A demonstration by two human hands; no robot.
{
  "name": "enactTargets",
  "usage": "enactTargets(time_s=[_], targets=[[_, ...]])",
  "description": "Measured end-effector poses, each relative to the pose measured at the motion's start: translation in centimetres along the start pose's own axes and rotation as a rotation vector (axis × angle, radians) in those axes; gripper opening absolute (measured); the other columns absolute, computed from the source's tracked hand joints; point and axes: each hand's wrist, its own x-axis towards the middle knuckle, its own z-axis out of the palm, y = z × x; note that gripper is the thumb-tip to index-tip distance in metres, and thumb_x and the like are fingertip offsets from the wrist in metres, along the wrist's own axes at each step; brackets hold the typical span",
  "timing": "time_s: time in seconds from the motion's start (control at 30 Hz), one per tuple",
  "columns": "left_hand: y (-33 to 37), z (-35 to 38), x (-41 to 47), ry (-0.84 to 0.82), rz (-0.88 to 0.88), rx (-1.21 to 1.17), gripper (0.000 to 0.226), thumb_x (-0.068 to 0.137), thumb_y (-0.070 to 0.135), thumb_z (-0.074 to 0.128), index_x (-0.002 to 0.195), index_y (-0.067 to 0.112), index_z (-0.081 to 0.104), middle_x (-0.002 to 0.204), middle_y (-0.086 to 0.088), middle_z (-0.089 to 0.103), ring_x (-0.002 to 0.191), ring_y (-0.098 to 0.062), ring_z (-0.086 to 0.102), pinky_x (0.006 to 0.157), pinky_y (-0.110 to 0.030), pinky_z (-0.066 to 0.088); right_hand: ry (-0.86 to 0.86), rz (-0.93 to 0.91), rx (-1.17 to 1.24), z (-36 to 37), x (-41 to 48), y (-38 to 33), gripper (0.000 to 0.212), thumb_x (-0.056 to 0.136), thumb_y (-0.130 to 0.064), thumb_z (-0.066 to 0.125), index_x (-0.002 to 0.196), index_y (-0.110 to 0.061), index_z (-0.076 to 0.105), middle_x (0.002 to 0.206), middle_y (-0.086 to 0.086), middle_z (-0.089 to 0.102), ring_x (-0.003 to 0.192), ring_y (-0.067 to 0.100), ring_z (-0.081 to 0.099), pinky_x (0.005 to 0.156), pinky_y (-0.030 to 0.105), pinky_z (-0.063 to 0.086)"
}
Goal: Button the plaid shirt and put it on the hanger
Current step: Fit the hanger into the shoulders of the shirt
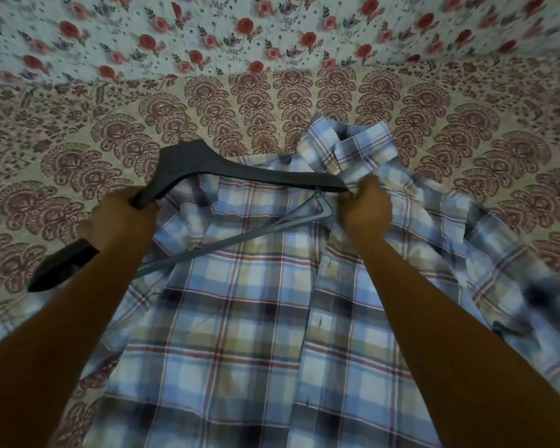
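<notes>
A blue, white and red plaid shirt [259, 312] lies front up on the bed, collar [353, 140] at the far end. Over its upper part is a dark grey plastic hanger [240, 171]. My left hand [120, 218] is closed around the hanger's left arm. The hanger's right tip reaches the shirt's neck opening, just below the collar. There my right hand [366, 208] pinches the shirt's fabric beside that tip. The front placket [317, 305] shows buttonholes; whether it is buttoned I cannot tell.
The shirt rests on a bedspread [78, 150] printed with dark red paisley shapes. Beyond it lies a white cloth with red roses [240, 30]. The shirt's right sleeve [514, 270] spreads out toward the right edge.
</notes>
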Motion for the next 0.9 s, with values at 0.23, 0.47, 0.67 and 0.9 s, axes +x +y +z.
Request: enactTargets(time_s=[0.23,0.47,0.67,0.9], targets=[[3.1,1.4,-0.2,0.049,0.08,0.065,0.017,0.081,0.019,0.058,0.095,0.018,0.069,0.083,-0.02,0.066,0.087,-0.041,0.06,0.095,-0.056,0.042,0.285,-0.083,0.302,-3.0,1.2,1.1,0.023,0.092,-0.016,0.05,0.089,0.004,0.061,0.069,0.004,0.051,0.069,0.02,0.048,0.061,0.025,0.032],[9.7,5.9,-2.1,-0.052,0.245,-0.03,0.021,0.082,0.023,0.056,0.099,0.02,0.067,0.089,-0.017,0.069,0.088,-0.038,0.062,0.094,-0.054,0.043,0.046,-0.336,0.255,-4.4,0.0,-0.1,0.018,0.09,-0.015,0.053,0.095,-0.001,0.063,0.08,0.011,0.064,0.072,0.023,0.053,0.063,0.027,0.034],[16.9,10.1,-5.3,-0.073,0.357,0.072,0.021,0.087,0.026,0.058,0.106,0.02,0.065,0.1,-0.012,0.068,0.101,-0.035,0.058,0.096,-0.04,0.03,-0.041,-0.375,0.177,-5.9,1.4,1.1,0.021,0.089,-0.024,0.057,0.103,-0.01,0.066,0.095,0.013,0.07,0.09,0.028,0.063,0.075,0.035,0.049],[18.4,12.2,-5.0,-0.127,0.475,0.064,0.024,0.085,0.034,0.062,0.106,0.023,0.066,0.098,-0.009,0.069,0.095,-0.031,0.061,0.098,-0.041,0.034,0.081,-0.41,-0.075,-6.6,3.9,4.0,0.071,0.087,-0.058,0.037,0.141,-0.013,0.033,0.14,0.017,0.044,0.129,0.035,0.04,0.107,0.047,0.031]])
